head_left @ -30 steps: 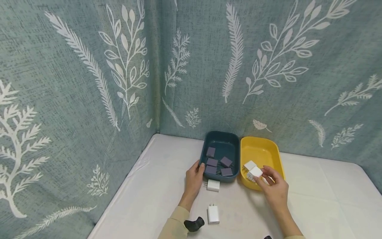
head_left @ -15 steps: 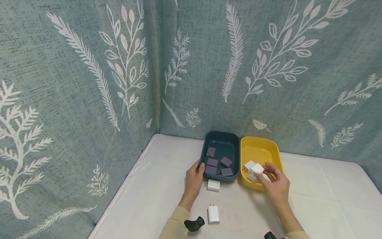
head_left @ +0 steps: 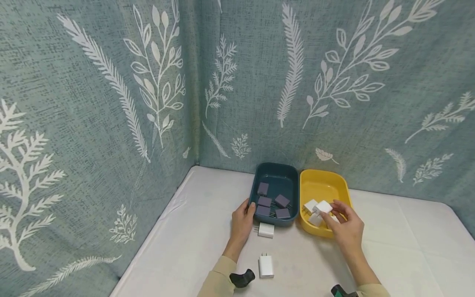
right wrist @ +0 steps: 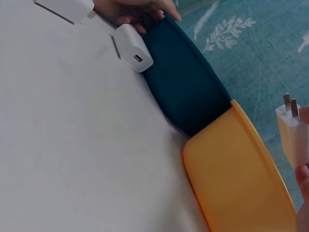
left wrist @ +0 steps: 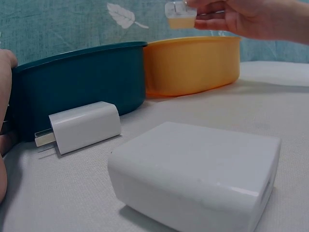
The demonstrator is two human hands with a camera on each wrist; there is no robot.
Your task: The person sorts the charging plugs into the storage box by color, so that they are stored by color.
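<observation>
My right hand (head_left: 348, 227) pinches a white USB wall charger (head_left: 323, 207) above the yellow bin (head_left: 343, 194). Its two metal prongs (right wrist: 290, 105) show in the right wrist view. Below it in the bin lie other white chargers (head_left: 311, 205), partly hidden by the hand. My left hand (head_left: 242, 222) grips the near left side of the dark teal bin (head_left: 276, 171), with a digit over the rim in the right wrist view. Several purple-grey chargers (head_left: 264, 201) lie in that bin. One white charger (left wrist: 86, 126) rests against its near wall, and another white charger (left wrist: 193, 169) lies closer to me.
Both bins stand side by side on a white-covered table (head_left: 400, 247), near a blue-green leaf-patterned curtain (head_left: 256, 82). Black straps or mounts, one (head_left: 242, 279) by the left wrist and one (head_left: 341, 291) by the right, show near the sleeves.
My right hand has moved slightly right and up with the charger, uncovering more of the white chargers beneath. My left hand keeps its hold on the teal bin.
</observation>
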